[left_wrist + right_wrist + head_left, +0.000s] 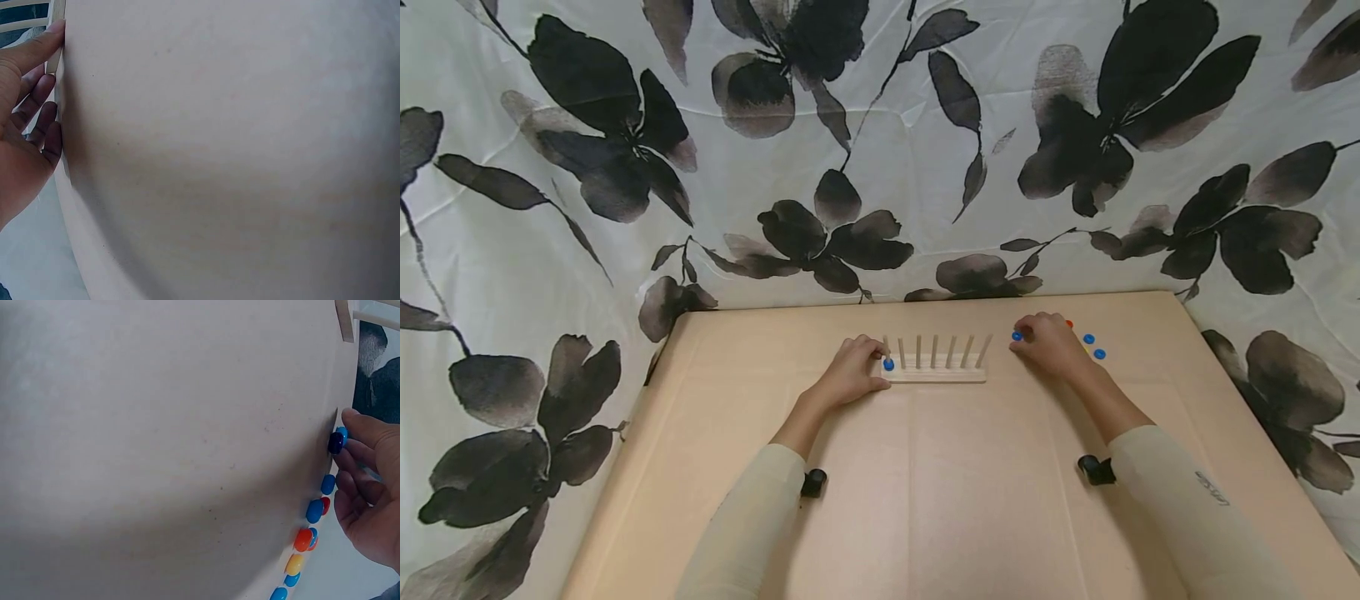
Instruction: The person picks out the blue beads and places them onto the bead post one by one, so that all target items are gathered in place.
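A light wooden peg rack (934, 375) with a row of upright pegs stands near the table's far edge. On its leftmost peg sits a blue bead (889, 365). My left hand (850, 371) grips the rack's left end, the thumb at the front of the base; the left wrist view shows the same hand (25, 112) on the wood. To the right of the rack, my right hand (1051, 343) pinches a blue bead (1017, 336) between thumb and fingertips, low at the tabletop. In the right wrist view a dark blue bead (336, 443) shows at those fingertips.
Several loose beads lie beside and behind the right hand, among them a blue bead (1100, 354), an orange bead (303, 540) and a yellow bead (295, 564). The pale tabletop (970, 483) ends at a floral cloth (895, 150) behind.
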`<state>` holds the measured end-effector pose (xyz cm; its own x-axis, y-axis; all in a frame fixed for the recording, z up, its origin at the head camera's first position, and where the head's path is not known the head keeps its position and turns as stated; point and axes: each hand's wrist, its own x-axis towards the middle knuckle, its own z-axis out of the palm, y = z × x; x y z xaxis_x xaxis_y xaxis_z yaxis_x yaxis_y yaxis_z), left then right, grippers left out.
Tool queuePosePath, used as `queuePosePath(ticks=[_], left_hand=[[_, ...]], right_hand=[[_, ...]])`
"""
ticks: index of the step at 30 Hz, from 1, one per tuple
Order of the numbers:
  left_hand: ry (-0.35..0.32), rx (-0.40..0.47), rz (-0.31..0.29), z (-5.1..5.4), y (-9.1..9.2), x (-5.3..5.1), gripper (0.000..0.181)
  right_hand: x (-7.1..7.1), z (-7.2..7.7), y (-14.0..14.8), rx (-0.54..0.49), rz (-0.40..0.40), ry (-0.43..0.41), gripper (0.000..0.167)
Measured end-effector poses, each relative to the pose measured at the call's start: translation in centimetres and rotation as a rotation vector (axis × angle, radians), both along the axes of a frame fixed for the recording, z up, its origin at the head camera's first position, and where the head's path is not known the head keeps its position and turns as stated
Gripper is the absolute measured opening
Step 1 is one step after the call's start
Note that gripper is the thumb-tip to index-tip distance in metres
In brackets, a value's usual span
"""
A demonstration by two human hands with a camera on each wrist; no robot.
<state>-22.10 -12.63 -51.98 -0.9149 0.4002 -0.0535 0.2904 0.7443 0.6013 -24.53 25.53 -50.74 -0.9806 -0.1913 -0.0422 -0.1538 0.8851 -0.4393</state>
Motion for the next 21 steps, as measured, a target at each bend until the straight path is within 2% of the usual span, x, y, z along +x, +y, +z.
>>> queuePosePath(ticks=[6, 14, 21], left_hand=[[-0.010, -0.004, -0.008, 0.11, -0.08, -0.20, 0.045], [0.007, -0.007, -0.004, 0.06, 0.03, -0.07, 0.045], [0.012, -0.001, -0.003, 0.01, -0.03, 0.11, 0.045]], right_hand=[[-0.19, -0.18, -0.11, 0.024, -0.005, -0.012, 0.033], [-0.38, -0.86, -0.08, 0.009, 0.026, 0.023, 0.024], [-0.15, -0.57, -0.38, 0.004, 0.025, 0.014, 0.021]])
